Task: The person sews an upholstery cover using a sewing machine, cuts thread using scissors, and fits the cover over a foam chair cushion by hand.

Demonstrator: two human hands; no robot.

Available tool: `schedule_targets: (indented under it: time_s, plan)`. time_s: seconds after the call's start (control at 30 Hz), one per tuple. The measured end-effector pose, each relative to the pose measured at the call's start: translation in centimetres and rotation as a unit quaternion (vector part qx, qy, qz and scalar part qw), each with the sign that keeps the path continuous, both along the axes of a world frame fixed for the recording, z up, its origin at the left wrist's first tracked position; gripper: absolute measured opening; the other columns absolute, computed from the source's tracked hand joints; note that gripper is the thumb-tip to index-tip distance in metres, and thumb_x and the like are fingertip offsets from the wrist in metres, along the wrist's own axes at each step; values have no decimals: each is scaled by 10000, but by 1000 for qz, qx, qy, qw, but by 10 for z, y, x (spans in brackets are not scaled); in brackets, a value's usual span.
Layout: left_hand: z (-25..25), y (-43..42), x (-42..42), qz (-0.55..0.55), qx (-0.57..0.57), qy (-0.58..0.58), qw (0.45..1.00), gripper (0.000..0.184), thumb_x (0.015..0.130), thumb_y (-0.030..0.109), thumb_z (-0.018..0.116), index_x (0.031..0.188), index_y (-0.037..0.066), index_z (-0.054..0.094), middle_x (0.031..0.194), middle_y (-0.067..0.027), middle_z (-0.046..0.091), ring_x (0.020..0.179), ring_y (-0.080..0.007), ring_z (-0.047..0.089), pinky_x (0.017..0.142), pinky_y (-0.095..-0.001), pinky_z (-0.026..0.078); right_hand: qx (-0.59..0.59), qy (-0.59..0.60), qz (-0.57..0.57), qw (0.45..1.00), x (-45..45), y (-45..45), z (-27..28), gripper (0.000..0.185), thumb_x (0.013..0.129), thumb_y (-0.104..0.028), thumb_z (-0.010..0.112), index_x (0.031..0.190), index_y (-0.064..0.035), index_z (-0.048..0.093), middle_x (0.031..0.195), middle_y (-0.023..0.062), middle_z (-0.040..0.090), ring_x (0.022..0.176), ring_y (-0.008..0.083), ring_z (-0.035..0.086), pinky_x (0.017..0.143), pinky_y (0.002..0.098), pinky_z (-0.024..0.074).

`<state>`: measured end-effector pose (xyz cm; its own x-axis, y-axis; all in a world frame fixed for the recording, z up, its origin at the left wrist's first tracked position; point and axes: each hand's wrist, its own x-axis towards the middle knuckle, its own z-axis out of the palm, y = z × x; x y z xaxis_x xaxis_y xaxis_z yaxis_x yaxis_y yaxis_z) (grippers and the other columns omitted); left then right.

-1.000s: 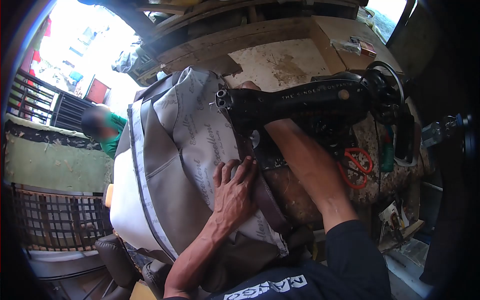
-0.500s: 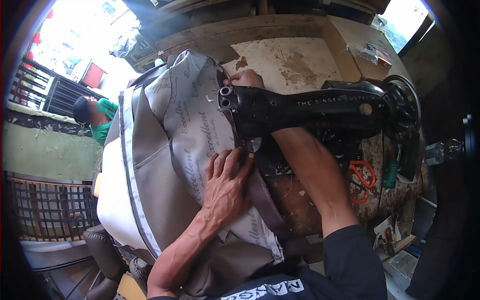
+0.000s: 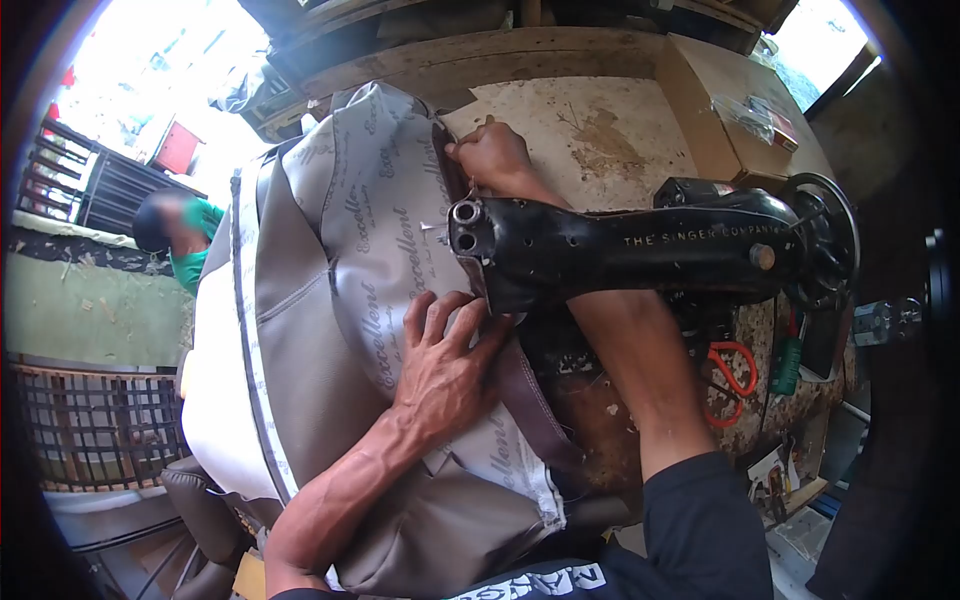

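A large grey-brown leatherette cover (image 3: 298, 345), its pale backing printed "Excellent", spreads under the head of a black sewing machine (image 3: 620, 245). On the near side of the needle area, my left hand (image 3: 440, 365) rests on the backing with its fingers apart and bent, fingertips close to the machine head. My right arm passes beneath the machine's arm. Beyond the head, my right hand (image 3: 493, 160) is closed on the dark edge strip (image 3: 450, 170) of the cover. The needle and presser foot are hidden behind the machine head.
Orange-handled scissors (image 3: 738, 380) and a green-handled tool (image 3: 788, 362) lie on the worn table right of my right arm. A cardboard box (image 3: 690, 105) stands at the back right. A person in green (image 3: 185, 235) is at the far left.
My right hand has drawn farther out beyond the machine head with the edge. The cover has shifted away from me, and my left hand has moved closer to the head. The view has tilted slightly.
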<state>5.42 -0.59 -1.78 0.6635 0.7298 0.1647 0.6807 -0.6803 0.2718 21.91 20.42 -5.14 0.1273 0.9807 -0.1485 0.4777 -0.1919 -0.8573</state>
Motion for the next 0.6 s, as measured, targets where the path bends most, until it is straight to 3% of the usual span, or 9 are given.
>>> schedule_targets:
  time_s: [0.1,0.33,0.4,0.53,0.6]
  plan:
    - [0,6,-3,-14,3,-3,1000,679,583,199,792,1244,93,680,1269,-82,543,1290,-305,440,1141,-597,232,-1,21,1,1000,0,6,-1,271,875,-254,745,983,-8,783,692,126,706,537,185,641,574,364,518]
    - [-6,22,-9,-67,32,-40,996,574,568,218,800,1135,141,750,1165,-44,594,1211,-270,506,1122,-611,263,-40,40,-19,998,1,9,7,259,884,-231,740,992,1,779,683,110,702,506,171,619,555,339,511]
    - [-6,26,-9,-69,35,-50,996,568,565,222,800,1128,152,756,1151,-39,598,1196,-270,514,1117,-612,272,-1,31,-15,999,-1,16,1,280,844,-305,684,799,-45,779,676,97,725,677,214,730,754,349,571]
    - [-11,28,-11,-91,62,-58,992,581,571,228,795,1149,180,758,1114,-28,616,1173,-272,525,1109,-602,294,-9,122,10,992,13,2,1,273,841,-288,694,857,-26,769,702,102,728,689,231,732,762,345,572]
    - [-7,29,-10,-98,76,-66,990,524,616,217,770,1139,189,767,1081,-51,649,1140,-270,545,1088,-561,330,22,178,-22,984,15,-15,-5,220,903,-200,698,993,-7,751,716,88,702,625,181,689,639,346,560]
